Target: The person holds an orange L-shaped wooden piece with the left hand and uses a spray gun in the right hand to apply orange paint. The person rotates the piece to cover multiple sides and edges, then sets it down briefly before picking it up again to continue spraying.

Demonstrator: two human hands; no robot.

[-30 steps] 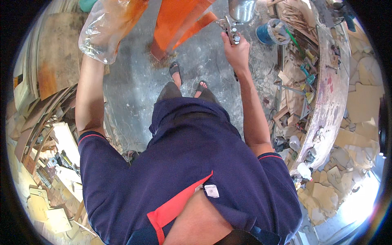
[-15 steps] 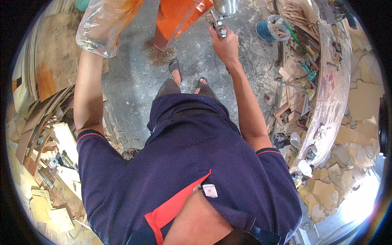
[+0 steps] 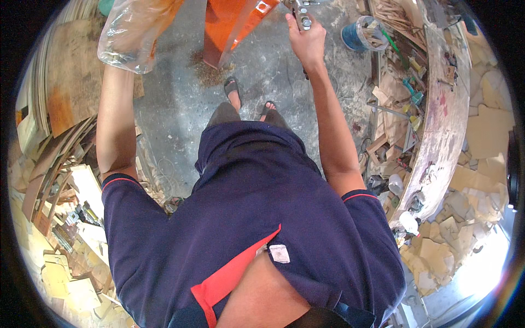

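My right hand is closed around the handle of a metal spray gun at the top of the view. The upper part of the gun runs past the frame edge. A clear plastic bag, stained orange, covers my left hand, and my bare forearm comes out below it. My left fingers are hidden, so I cannot tell what they touch. Between my hands stands a glossy orange-coated piece, tapering to a lower corner above the floor. Its top lies outside the frame.
On the right, a blue bucket of wood scraps stands by a long worn plank, with offcuts and tools beside it. Stacked sheets lean on the left. Brown debris lies on the grey floor near my feet.
My right hand has moved up and slightly right with the spray gun, whose metal cup has left the frame. The bagged left hand and orange piece appear slightly further left and up.
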